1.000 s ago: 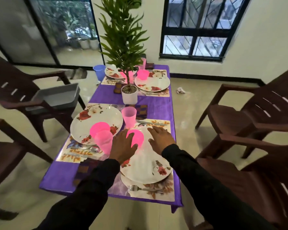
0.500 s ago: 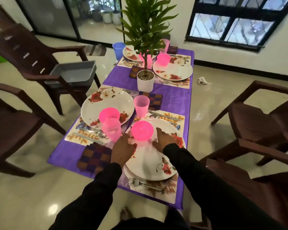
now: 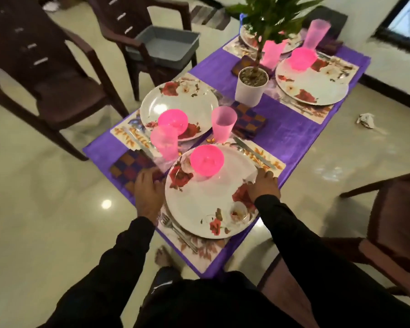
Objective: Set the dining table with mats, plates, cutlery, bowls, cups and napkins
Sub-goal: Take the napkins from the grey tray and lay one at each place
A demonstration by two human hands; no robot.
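Note:
A white floral plate [image 3: 199,204] lies on a floral mat [image 3: 206,253] at the near end of the purple table [image 3: 291,136]. A pink bowl [image 3: 207,159] stands on the plate's far part. My left hand [image 3: 148,192] holds the plate's left rim, beside a checked napkin [image 3: 128,165]. My right hand [image 3: 262,185] holds the right rim. A fork [image 3: 178,229] lies along the plate's near left edge, a knife [image 3: 253,152] at the far right. A pink cup [image 3: 223,124] stands beyond the plate.
A second setting with plate [image 3: 175,105], bowl [image 3: 172,120] and cup [image 3: 164,143] sits to the left. A potted plant [image 3: 252,85] stands mid-table, with more settings [image 3: 313,84] behind. Brown chairs [image 3: 50,74] ring the table; one holds a grey tub [image 3: 166,45]. Crumpled paper [image 3: 366,120] lies on the floor.
Both hands have left the pink bowl and moved back and outward to the plate's left and right rims. The view has tilted down and swung to the left.

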